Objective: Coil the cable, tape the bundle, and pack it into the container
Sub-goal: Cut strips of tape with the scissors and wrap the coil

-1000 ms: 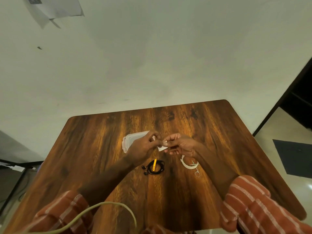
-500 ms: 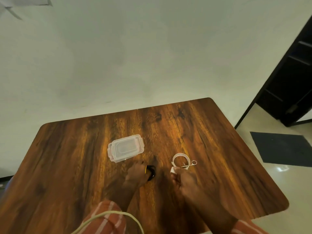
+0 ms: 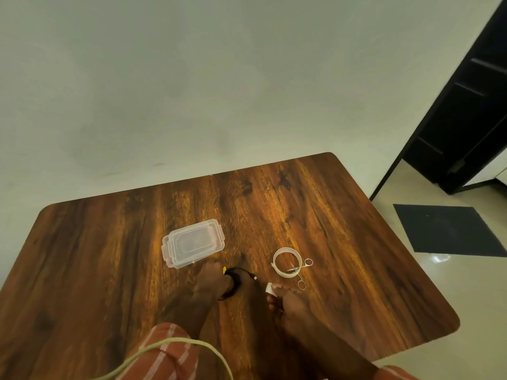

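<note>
A coiled black cable (image 3: 238,278) with a yellow tie lies on the wooden table (image 3: 109,270), and my left hand (image 3: 212,281) is closed over its left side. My right hand (image 3: 285,300) pinches a small white piece of tape (image 3: 270,288) just right of the coil. A clear plastic container (image 3: 193,242) with its lid on sits up and left of the coil. A white tape roll (image 3: 286,262) lies to the right, with small scissors (image 3: 300,271) resting across it.
The table's right edge drops to a tiled floor with a dark mat (image 3: 450,230). A dark doorway (image 3: 461,119) stands at the far right. A pale cord (image 3: 175,349) hangs across my striped left sleeve at the bottom.
My hands came down from above the container to the table. The left hand took hold of the coil; the right hand carried the tape piece beside it. The camera swung right.
</note>
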`<state>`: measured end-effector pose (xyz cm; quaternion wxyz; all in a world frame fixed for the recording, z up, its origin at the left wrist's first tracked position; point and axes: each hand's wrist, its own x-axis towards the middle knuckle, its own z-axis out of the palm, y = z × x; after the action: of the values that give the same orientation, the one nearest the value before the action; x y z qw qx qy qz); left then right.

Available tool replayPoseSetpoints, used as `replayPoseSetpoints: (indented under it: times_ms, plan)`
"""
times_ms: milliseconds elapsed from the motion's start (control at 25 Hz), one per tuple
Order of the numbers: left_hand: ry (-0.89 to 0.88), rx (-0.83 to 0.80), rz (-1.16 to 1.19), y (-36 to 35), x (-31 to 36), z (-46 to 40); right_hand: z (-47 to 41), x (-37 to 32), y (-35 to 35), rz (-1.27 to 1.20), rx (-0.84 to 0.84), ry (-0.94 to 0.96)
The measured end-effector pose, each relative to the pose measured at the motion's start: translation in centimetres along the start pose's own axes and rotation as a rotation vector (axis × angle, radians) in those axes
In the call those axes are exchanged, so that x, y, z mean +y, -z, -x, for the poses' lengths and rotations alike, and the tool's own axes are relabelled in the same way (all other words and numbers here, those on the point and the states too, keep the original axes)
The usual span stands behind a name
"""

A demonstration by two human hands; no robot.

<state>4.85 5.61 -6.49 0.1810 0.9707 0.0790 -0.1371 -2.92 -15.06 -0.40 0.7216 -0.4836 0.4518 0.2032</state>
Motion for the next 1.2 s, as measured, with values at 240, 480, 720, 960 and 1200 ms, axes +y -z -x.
replayPoseSetpoints:
  times_ms: [240,480,720,960,1200]
  plan:
    - [-0.031,-0.258,0.372,4.0,0.5,0.1,0.6,-0.3,-2.5,-0.046,-0.050,-0.016]
    - [-0.066,-0.262,0.869,8.3,2.1,2.7,2.5,-1.7,-6.3,-0.121,-0.056,0.109]
    - [-0.046,0.020,0.852,9.7,5.3,6.2,4.2,-2.3,-9.4,-0.093,0.073,0.299]
    - [-0.031,0.269,0.759,9.7,7.2,7.7,5.9,-2.7,-10.6,0.020,0.092,0.396]
    - [-0.071,0.314,0.654,10.0,8.2,8.8,7.2,-3.0,-10.7,-0.132,-0.062,0.258]
